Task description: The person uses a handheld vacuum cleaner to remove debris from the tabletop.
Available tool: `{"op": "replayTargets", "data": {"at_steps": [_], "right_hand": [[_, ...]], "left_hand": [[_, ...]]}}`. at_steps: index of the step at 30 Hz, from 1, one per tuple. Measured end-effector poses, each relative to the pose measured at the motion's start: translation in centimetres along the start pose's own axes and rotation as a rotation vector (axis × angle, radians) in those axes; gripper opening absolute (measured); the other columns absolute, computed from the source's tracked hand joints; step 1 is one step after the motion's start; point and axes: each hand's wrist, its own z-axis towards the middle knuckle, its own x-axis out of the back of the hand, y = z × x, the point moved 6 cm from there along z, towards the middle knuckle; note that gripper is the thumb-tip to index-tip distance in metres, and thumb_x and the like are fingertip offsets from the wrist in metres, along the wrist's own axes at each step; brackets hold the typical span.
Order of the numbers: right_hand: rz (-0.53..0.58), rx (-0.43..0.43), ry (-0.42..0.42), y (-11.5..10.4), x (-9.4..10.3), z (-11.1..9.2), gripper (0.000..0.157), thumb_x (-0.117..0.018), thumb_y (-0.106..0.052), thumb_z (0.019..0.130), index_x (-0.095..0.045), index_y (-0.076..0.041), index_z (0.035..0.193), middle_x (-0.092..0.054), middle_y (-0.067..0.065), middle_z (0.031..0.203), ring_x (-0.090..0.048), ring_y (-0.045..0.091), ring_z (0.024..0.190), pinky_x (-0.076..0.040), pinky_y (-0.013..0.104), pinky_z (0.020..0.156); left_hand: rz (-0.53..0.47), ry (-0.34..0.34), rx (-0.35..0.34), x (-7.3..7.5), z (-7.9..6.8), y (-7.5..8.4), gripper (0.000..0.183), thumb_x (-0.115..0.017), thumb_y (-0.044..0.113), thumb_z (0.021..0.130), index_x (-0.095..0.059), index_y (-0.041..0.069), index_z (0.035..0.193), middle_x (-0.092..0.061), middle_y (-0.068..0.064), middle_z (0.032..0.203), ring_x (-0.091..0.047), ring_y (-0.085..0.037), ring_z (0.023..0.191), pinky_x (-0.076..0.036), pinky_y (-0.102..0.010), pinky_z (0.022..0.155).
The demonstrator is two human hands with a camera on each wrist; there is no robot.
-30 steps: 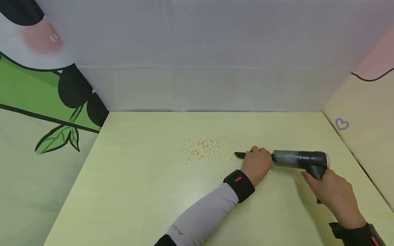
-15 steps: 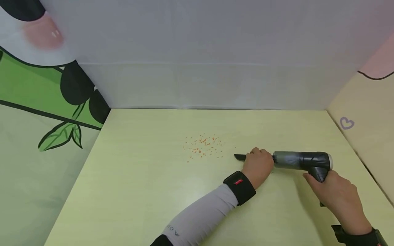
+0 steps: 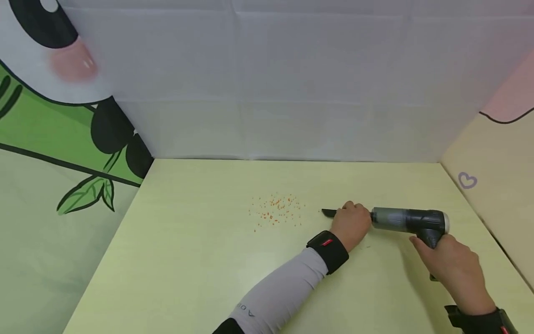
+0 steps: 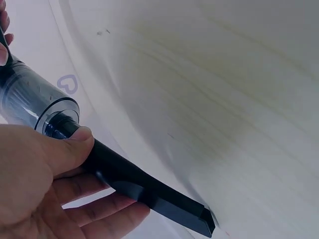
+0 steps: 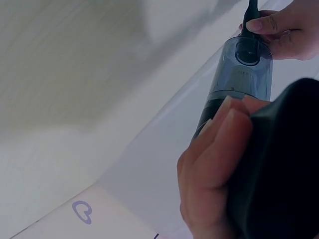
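A handheld vacuum cleaner (image 3: pixel 429 221) with a clear dust cup and a black pistol handle lies level over the right part of the table. My right hand (image 3: pixel 456 266) grips its handle, the fingers wrapped round it in the right wrist view. With thumb and fingers, my left hand (image 3: pixel 351 226) holds the black crevice nozzle (image 4: pixel 144 191) at the front of the dust cup. The nozzle's slanted tip points left, close over the table. Orange crumbs (image 3: pixel 277 208) lie scattered on the table to the left of that tip.
The pale yellow table (image 3: pixel 187 260) meets a grey-white back wall (image 3: pixel 292 130). At the right stands a cream side panel (image 3: pixel 500 195) with a purple heart; a panel with green cartoon drawings (image 3: pixel 50 130) rises at the left.
Both hands keep their hold on the vacuum cleaner and its nozzle, which stay in nearly the same place. The head view has tilted slightly. The crumbs look much the same.
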Motion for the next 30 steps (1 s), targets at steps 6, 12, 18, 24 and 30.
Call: {"op": "replayTargets", "data": {"at_steps": [6, 12, 18, 24, 30], "right_hand": [[-0.009, 0.046, 0.011, -1.0, 0.3, 1.3, 0.069, -0.037, -0.069, 0.085, -0.05, -0.003, 0.068, -0.047, 0.006, 0.055, -0.046, 0.021, 0.047, -0.036, 0.035, 0.041], [-0.012, 0.096, 0.041, -2.1, 0.5, 2.6, 0.067, -0.039, -0.066, 0.086, -0.051, -0.002, 0.072, -0.049, 0.007, 0.057, -0.046, 0.021, 0.048, -0.036, 0.035, 0.041], [0.0, 0.105, 0.043, -3.0, 0.2, 3.3, 0.068, -0.039, -0.067, 0.085, -0.049, -0.001, 0.073, -0.048, 0.007, 0.057, -0.046, 0.021, 0.047, -0.036, 0.035, 0.041], [0.002, 0.115, 0.049, -3.4, -0.1, 3.9, 0.068, -0.039, -0.068, 0.085, -0.049, -0.002, 0.072, -0.047, 0.006, 0.057, -0.045, 0.021, 0.047, -0.035, 0.035, 0.041], [0.007, 0.139, 0.045, -4.0, -0.4, 4.1, 0.067, -0.039, -0.068, 0.085, -0.05, -0.003, 0.07, -0.047, 0.005, 0.055, -0.045, 0.021, 0.046, -0.035, 0.034, 0.04]], "left_hand": [[-0.006, 0.011, 0.035, -0.7, 0.5, -1.1, 0.021, -0.048, 0.02, 0.096, -0.068, 0.019, 0.092, -0.061, 0.003, 0.079, -0.057, -0.015, 0.072, -0.052, -0.024, 0.052], [-0.006, 0.002, 0.057, -1.3, 0.8, -2.1, 0.02, -0.048, 0.018, 0.096, -0.068, 0.019, 0.091, -0.061, 0.003, 0.078, -0.057, -0.014, 0.071, -0.051, -0.022, 0.05], [0.003, 0.017, 0.081, -2.0, 0.8, -2.9, 0.02, -0.05, 0.018, 0.095, -0.069, 0.019, 0.089, -0.061, 0.003, 0.076, -0.058, -0.014, 0.07, -0.051, -0.023, 0.051], [0.011, 0.035, 0.097, -2.6, 0.8, -3.4, 0.019, -0.051, 0.019, 0.094, -0.069, 0.019, 0.088, -0.062, 0.003, 0.077, -0.058, -0.014, 0.07, -0.051, -0.022, 0.051], [0.019, 0.045, 0.119, -2.4, 0.3, -4.1, 0.02, -0.051, 0.022, 0.094, -0.069, 0.019, 0.087, -0.063, 0.004, 0.076, -0.058, -0.014, 0.07, -0.051, -0.021, 0.051]]}}
